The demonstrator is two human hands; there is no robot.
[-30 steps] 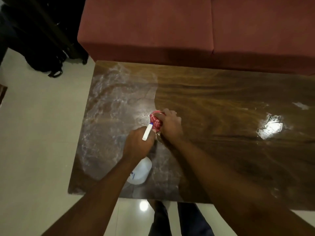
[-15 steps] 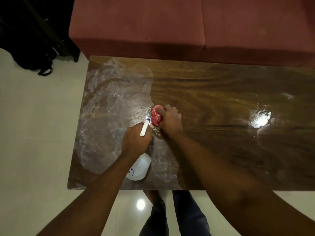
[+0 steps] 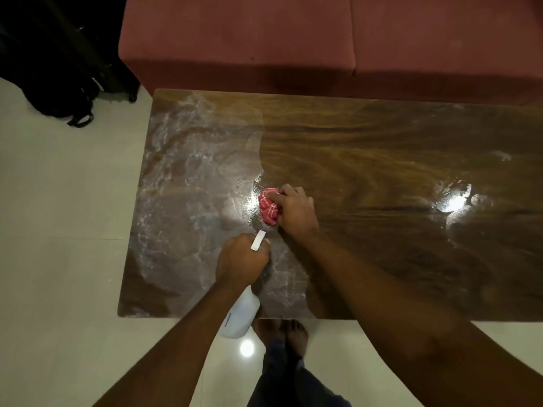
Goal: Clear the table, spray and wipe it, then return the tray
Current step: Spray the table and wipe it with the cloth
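Home living rm: red sofa (image 3: 323, 39), wood coffee table (image 3: 367, 160), tile floor (image 3: 58, 215).

The right hand (image 3: 295, 211) presses a bunched red checked cloth (image 3: 269, 206) onto the wooden surface (image 3: 367, 160), at the edge of its streaky wet left half; the left hand (image 3: 242, 259) grips a white spray bottle (image 3: 241, 317) just beside it; a red sofa (image 3: 293, 39) stands behind; a black bag (image 3: 58, 92) lies on the pale tiled floor (image 3: 58, 230).

A dull red upholstered sofa (image 3: 235, 39) with two seat cushions spans the far side. Pale glossy floor tiles (image 3: 58, 230) cover the left and near areas, with a small round light reflection (image 3: 246, 348) on the near tiles. A black backpack (image 3: 58, 92) lies at far left.
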